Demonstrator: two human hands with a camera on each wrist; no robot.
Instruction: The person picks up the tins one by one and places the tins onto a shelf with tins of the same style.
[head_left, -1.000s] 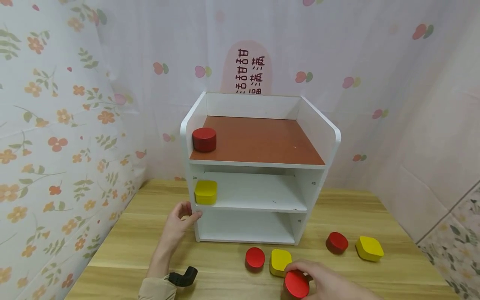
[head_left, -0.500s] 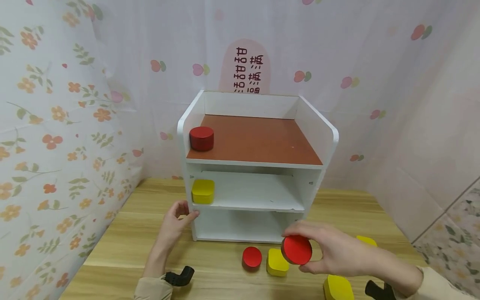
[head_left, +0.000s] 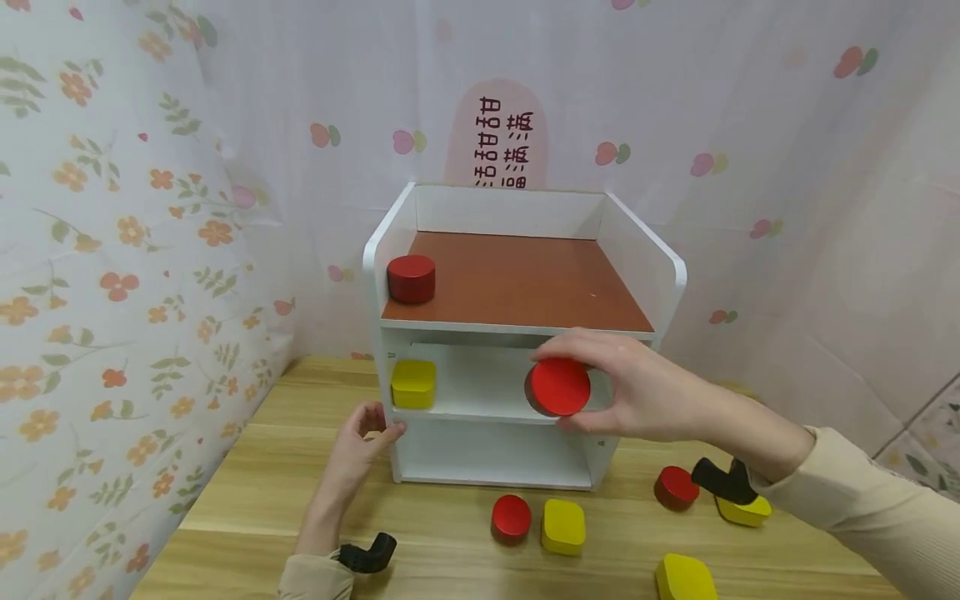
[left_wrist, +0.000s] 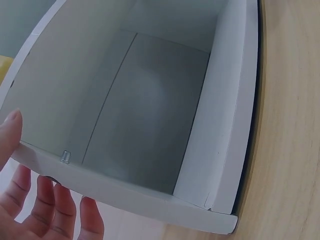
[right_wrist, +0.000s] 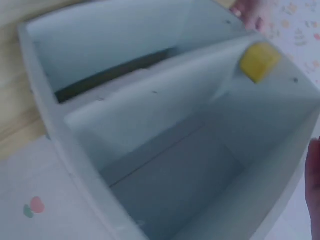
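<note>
In the head view my right hand (head_left: 637, 387) pinches a round red tin (head_left: 561, 387) between thumb and fingers, in front of the middle shelf of a small white shelf unit (head_left: 495, 450). My left hand (head_left: 362, 442) grips the unit's left side panel; the left wrist view shows its thumb (left_wrist: 9, 135) on the inner side and its fingers curled behind. Another round red tin (head_left: 412, 280) stands at the left of the brown top board. A yellow rounded-square tin (head_left: 413, 384) sits at the left end of the middle shelf, also visible as a yellow tin (right_wrist: 259, 62) in the right wrist view.
On the wooden table (head_left: 435, 542) before the unit stand a red tin (head_left: 512, 519) and a yellow tin (head_left: 563, 527). Farther right are a red tin (head_left: 677, 487), a yellow tin (head_left: 686, 577) and another yellow tin (head_left: 745, 510), partly behind the right forearm. A printed curtain (head_left: 330, 75) hangs behind.
My right hand has lifted the red tin from the table up to the middle shelf's height, moving slightly left at the end. The left hand keeps its grip on the side panel.
</note>
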